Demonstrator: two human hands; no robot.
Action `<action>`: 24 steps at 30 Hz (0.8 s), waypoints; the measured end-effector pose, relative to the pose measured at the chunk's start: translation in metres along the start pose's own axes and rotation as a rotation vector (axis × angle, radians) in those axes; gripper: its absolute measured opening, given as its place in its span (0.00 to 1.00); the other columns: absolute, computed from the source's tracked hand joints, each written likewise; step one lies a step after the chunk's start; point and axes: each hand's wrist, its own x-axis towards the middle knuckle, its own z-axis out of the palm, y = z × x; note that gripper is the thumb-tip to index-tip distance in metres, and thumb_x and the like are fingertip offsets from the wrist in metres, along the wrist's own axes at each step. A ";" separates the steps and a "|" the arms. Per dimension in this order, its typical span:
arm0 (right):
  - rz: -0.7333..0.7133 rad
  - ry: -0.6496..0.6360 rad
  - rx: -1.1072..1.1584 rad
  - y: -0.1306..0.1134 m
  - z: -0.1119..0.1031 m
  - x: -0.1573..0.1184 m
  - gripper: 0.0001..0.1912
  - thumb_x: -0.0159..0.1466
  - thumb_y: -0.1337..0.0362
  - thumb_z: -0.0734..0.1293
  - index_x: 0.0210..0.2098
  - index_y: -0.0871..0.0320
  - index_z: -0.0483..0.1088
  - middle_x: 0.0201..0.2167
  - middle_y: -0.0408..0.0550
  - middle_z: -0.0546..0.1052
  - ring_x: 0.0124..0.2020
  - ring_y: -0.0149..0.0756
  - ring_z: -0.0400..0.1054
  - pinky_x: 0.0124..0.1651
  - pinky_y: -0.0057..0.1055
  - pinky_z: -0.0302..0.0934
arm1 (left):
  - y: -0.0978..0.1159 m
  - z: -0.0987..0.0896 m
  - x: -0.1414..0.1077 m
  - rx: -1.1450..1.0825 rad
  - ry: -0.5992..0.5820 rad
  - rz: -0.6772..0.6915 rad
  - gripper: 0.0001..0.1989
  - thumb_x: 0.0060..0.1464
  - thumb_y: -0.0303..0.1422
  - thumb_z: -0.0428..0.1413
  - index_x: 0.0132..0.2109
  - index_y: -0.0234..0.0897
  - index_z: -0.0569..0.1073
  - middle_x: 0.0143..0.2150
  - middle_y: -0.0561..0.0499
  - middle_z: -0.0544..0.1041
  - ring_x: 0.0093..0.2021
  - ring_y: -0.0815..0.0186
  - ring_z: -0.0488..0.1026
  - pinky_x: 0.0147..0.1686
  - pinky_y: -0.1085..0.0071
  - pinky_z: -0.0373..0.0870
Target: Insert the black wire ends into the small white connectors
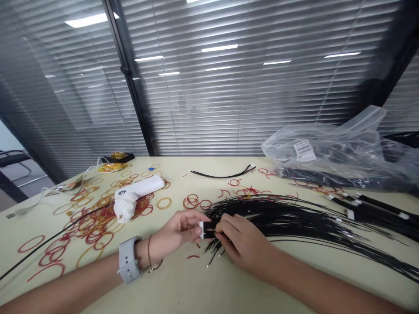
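At the middle of the table, my left hand (182, 230) grips a small white connector (201, 230) between thumb and fingers. Black wires run from the connector's right side. My right hand (240, 240) is closed, its fingers pinched on black wire just right of the connector; the exact strand is hidden. Behind and beneath the right hand lies a large bundle of loose black wires (294, 218), fanning out to the right. Several stripped or metal-tipped wire ends poke out below the fingers.
Red and yellow rubber bands (94, 222) litter the left side around a white handheld device (140, 187). A short black cable (222, 175) lies at the back. Clear plastic bags (330, 144) and connector-ended black harnesses (366, 209) lie right. Window blinds (245, 96) rise behind the table.
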 end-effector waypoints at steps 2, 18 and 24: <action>0.003 0.001 0.011 0.000 0.001 0.000 0.10 0.62 0.70 0.51 0.29 0.61 0.61 0.26 0.46 0.64 0.26 0.29 0.54 0.30 0.28 0.49 | 0.000 0.001 0.000 0.005 0.003 0.003 0.11 0.47 0.32 0.57 0.38 0.30 0.69 0.26 0.52 0.71 0.24 0.76 0.65 0.25 0.80 0.64; -0.056 0.251 0.080 -0.001 -0.007 -0.004 0.07 0.59 0.71 0.58 0.34 0.60 0.66 0.28 0.47 0.60 0.29 0.29 0.53 0.31 0.27 0.51 | 0.009 0.005 -0.004 0.005 0.108 0.039 0.08 0.50 0.29 0.55 0.39 0.35 0.68 0.37 0.51 0.69 0.34 0.72 0.68 0.34 0.77 0.66; -0.125 -0.042 0.138 -0.001 -0.007 -0.001 0.11 0.61 0.69 0.55 0.30 0.61 0.68 0.27 0.46 0.63 0.28 0.27 0.55 0.30 0.25 0.52 | 0.020 -0.003 -0.004 0.114 -0.011 0.120 0.17 0.47 0.25 0.56 0.46 0.36 0.66 0.46 0.47 0.68 0.38 0.69 0.69 0.36 0.76 0.66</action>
